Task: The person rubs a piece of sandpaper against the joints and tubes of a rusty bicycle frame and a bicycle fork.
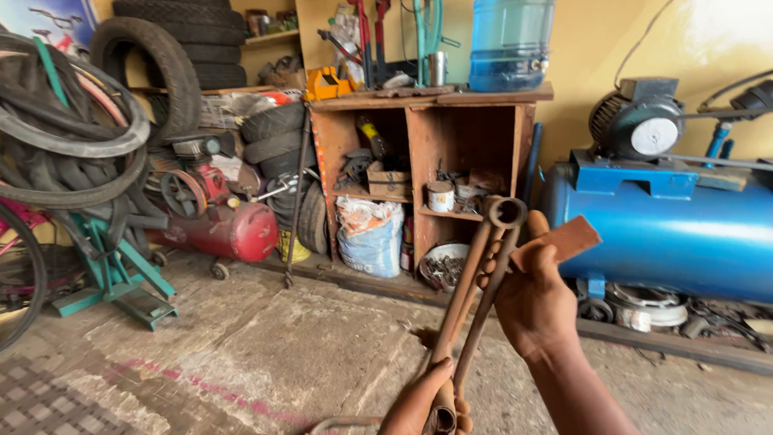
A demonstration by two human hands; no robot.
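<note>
My left hand (419, 405) grips the lower ends of a long rusty two-armed tool (475, 300) at the bottom edge of the view. The tool rises upright and ends in a ring-shaped head (505, 213). My right hand (533, 300) is raised beside the upper part of the tool, its fingers curled against the arms. Between thumb and fingers it pinches a flat reddish-brown piece (568, 239), which sticks out to the right. Both hands are held in the air above the concrete floor (266, 346).
A wooden shelf unit (459, 137) with tins and parts stands ahead, a blue water bottle (510, 42) on top. A blue compressor tank (684, 234) lies at right, a red compressor (229, 229) at left. Tyres (161, 56), tubes and a green stand (113, 274) crowd the left.
</note>
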